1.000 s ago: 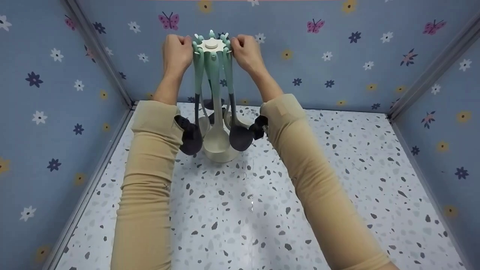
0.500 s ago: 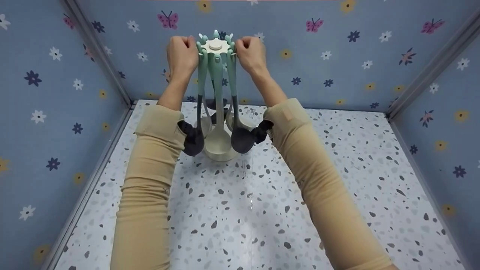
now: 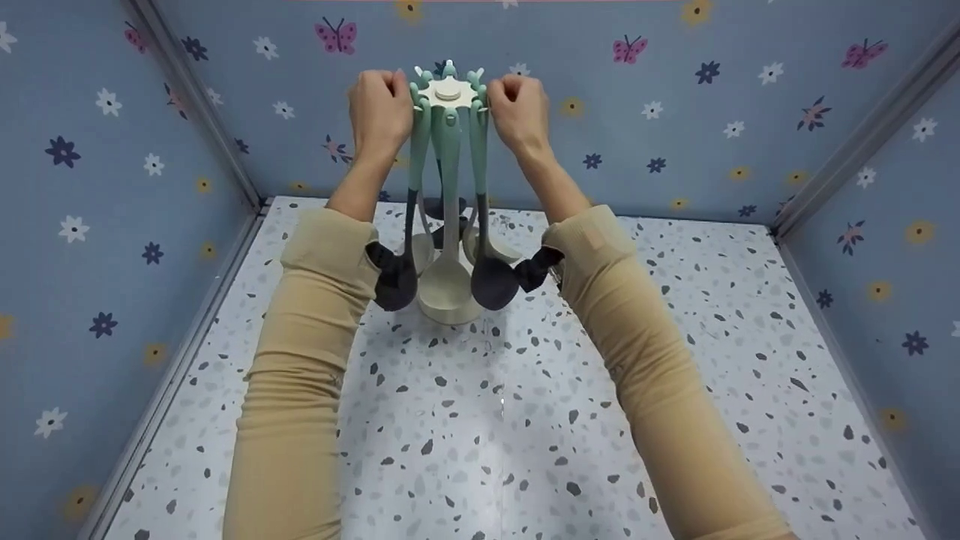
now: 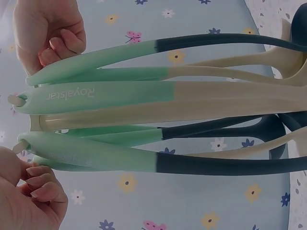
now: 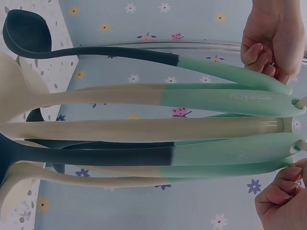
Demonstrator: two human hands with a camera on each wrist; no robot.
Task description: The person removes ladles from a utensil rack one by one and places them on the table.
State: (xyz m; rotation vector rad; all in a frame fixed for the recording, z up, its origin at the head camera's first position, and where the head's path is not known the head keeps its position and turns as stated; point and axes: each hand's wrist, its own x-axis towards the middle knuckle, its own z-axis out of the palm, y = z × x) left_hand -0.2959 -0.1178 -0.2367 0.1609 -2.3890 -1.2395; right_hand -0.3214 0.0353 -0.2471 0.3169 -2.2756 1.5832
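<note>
A cream utensil stand (image 3: pixel 448 94) with a ring of hooks on top stands upright near the back wall. Several kitchen utensils with mint-green handles hang round it, among them a cream ladle (image 3: pixel 446 283) in front and a dark ladle (image 3: pixel 494 283). My left hand (image 3: pixel 381 112) pinches the stand's top edge from the left, fingers curled. From the opposite side my right hand (image 3: pixel 519 112) pinches it too, level with the left. In the left wrist view the left hand's fingertips (image 4: pixel 41 179) meet the handle ends; exactly what they pinch is partly hidden.
The stand's round base (image 3: pixel 450 313) is over the speckled white tabletop (image 3: pixel 510 420); whether it touches is unclear. Blue flowered panels (image 3: pixel 720 112) enclose the table at the back and both sides. Black wrist cameras (image 3: pixel 538 268) sit close to the hanging utensils.
Both hands and the utensil stand have shifted to the right together, the top more than the base. The grip looks the same throughout.
</note>
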